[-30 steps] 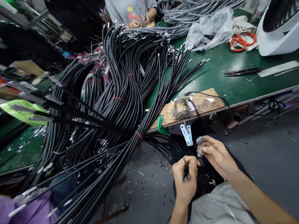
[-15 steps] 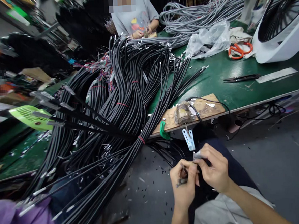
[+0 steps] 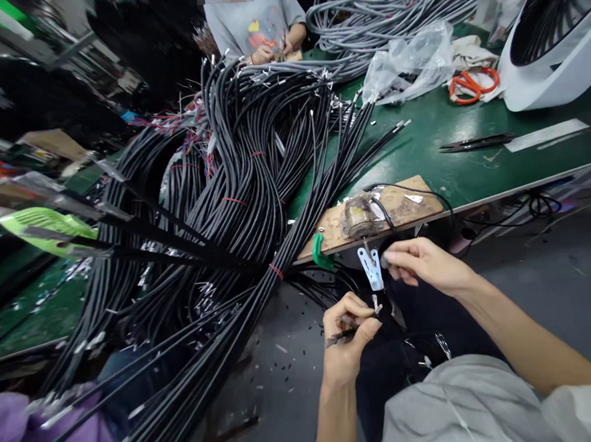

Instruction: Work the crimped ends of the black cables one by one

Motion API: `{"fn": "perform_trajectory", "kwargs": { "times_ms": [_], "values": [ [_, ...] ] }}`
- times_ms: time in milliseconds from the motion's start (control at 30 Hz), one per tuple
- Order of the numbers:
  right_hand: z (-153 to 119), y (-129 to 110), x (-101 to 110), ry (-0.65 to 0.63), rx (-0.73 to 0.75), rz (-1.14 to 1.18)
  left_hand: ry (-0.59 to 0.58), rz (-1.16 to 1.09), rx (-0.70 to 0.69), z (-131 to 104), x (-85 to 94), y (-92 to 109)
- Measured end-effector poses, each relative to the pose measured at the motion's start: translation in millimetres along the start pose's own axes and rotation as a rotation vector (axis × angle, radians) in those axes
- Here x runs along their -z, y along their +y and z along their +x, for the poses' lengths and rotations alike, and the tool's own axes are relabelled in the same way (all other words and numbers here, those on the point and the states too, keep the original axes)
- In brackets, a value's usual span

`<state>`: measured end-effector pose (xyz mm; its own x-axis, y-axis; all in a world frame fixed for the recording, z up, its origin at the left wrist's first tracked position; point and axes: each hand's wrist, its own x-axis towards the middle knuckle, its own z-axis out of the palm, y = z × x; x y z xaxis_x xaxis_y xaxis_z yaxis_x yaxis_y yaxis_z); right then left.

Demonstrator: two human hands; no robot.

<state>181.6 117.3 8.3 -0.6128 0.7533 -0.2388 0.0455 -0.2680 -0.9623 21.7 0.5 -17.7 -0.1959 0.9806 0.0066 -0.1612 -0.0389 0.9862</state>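
Worktop point(image 3: 477, 173): green, glossy, pale front edge. Left and centre, a large heap of black cables point(image 3: 243, 141), some spilling over the edge; red ties round the bunches. Far side, grey cable coils point(image 3: 343, 15), a clear plastic bag point(image 3: 418, 57) nearer. Right: white fan point(image 3: 558, 88); orange-handled tool on a pale cloth point(image 3: 468, 54); black snips point(image 3: 476, 143), tip pointing left, touching a white strip point(image 3: 545, 135). Front edge: wooden board point(image 3: 411, 197), grimy motor-like unit point(image 3: 359, 218) on it, green clamp point(image 3: 320, 251) at its left end. Floor point(image 3: 544, 286): grey, small dark and pale scraps scattered.

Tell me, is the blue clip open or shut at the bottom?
Looks shut: the blue clip has its lower ends together and its top handles spread apart.
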Motion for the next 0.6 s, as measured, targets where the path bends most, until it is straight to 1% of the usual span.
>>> {"fn": "perform_trajectory", "kwargs": {
  "times_ms": [33, 67, 133, 200, 267, 367, 467, 600],
  "values": [
    [4.1, -2.4, -1.8, 0.064, 0.073, -0.030, 0.016, -0.021, -0.009, 0.4, -0.2, 0.3],
    [8.1, -4.0, -5.2, 0.101, 0.131, -0.056, 0.028, -0.043, -0.016, 1.1, -0.7, 0.5],
    [15.1, -4.7, -15.2, 0.117, 0.176, -0.034, 0.050, -0.090, -0.030, 3.4, -2.6, 0.3],
    [20.1, -2.6, -26.3, 0.096, 0.143, 0.128, 0.061, -0.133, -0.048, 6.5, -5.2, -0.8],
    [22.8, 0.9, -35.4, 0.082, 0.093, 0.354, 0.057, -0.151, -0.051, 9.6, -7.8, -2.7],
    [23.8, 5.8, -42.9, 0.084, 0.043, 0.593, 0.041, -0.128, -0.018, 13.3, -10.8, -5.7],
    [23.2, 9.6, -45.3, 0.068, 0.027, 0.714, 0.032, -0.110, 0.027, 15.2, -12.3, -7.1],
    [22.0, 20.0, -44.2, -0.025, 0.008, 0.770, 0.014, -0.130, 0.051, 15.3, -12.1, -6.1]
  ]
}}
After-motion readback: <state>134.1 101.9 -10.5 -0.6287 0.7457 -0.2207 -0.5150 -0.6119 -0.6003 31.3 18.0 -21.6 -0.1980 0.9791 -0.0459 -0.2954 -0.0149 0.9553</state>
